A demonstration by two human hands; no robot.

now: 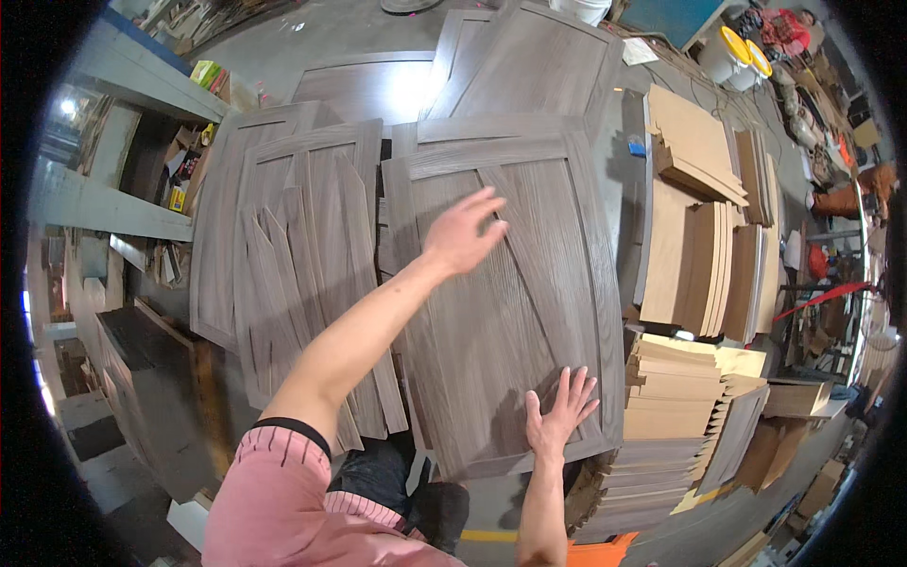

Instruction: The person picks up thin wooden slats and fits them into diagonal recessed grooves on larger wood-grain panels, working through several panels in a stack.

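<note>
A grey-brown wood-grain cabinet door (472, 378) with a raised frame lies in front of me on top of other doors. A long tapering strip (531, 274) of matching wood grain runs diagonally across its recessed panel. My left hand (463, 231) is over the upper part of the door, beside the strip's upper end, fingers apart and holding nothing; whether it touches the surface I cannot tell. Low on the door's right side, my right hand (559, 414) rests with its fingers spread. Several pointed loose strips (316, 255) lie on another door (255, 156) to the left.
More doors (529, 66) lie beyond, one reflecting a bright light. At the right are stacked brown boards (694, 142) and a pile of cut pieces (671, 397). White buckets with yellow lids (726, 59) stand far right, near a person in red (784, 33). Blue-grey beams (113, 198) edge the left.
</note>
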